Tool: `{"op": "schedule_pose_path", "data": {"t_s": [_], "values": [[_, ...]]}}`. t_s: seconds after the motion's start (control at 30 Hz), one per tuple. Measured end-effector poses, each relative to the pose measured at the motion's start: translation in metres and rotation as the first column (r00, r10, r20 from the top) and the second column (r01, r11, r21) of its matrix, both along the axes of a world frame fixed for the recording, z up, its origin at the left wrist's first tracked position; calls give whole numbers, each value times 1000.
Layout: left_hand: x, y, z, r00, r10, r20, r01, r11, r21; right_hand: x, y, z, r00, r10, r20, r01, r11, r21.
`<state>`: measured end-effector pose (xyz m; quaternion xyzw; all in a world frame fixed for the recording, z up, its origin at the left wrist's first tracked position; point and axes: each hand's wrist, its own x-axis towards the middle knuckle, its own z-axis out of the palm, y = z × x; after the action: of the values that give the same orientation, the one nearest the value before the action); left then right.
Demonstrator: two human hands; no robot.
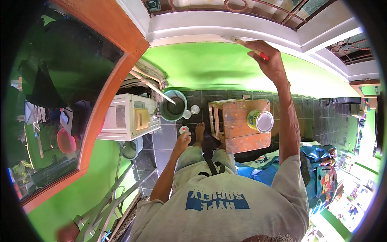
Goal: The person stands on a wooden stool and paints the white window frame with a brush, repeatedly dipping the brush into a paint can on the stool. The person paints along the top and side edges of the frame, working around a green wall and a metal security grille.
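Note:
My right hand [266, 59] is raised at the upper right, closed around a paintbrush [240, 41] with a red-tipped handle. The bristles meet the lower edge of the white window frame [193, 37], just above the green wall [208, 60]. My left hand [182, 142] is low in front of me, its fingers curled; whether it holds anything is unclear. Beyond it lies a round lid [184, 130] with a red spot. An opened paint can [264, 121] of white paint stands on a paint-spattered wooden stool [242, 139], with a stick or brush handle at its rim.
A green bucket [173, 106] with a pipe end in it and two round lids [195, 109] are on the dark tiled floor. An air-conditioner outdoor unit [127, 116], an orange-framed window [102, 99] and a metal ladder [112, 199] are left. Blue plastic sheeting [263, 174] lies right.

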<state>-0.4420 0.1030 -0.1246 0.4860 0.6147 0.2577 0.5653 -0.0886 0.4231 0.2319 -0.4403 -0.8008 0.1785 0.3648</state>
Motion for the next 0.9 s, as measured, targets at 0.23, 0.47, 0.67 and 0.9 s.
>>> {"op": "schedule_pose_path", "data": {"t_s": [0.23,0.47,0.67,0.9], "values": [[5,-14,-11,997,69,21,-68,996,-54,40,-15,0,995,-101,3,101,989,-111],[10,-15,-16,998,64,7,-64,998,-7,67,-2,0,990,-142,-3,141,985,-97],[20,-12,-12,1000,15,-13,-15,1000,18,66,-2,-1,997,-80,16,81,994,-75],[35,-26,-28,995,96,2,-96,995,16,60,-5,42,992,1,125,11,995,-94]]}}
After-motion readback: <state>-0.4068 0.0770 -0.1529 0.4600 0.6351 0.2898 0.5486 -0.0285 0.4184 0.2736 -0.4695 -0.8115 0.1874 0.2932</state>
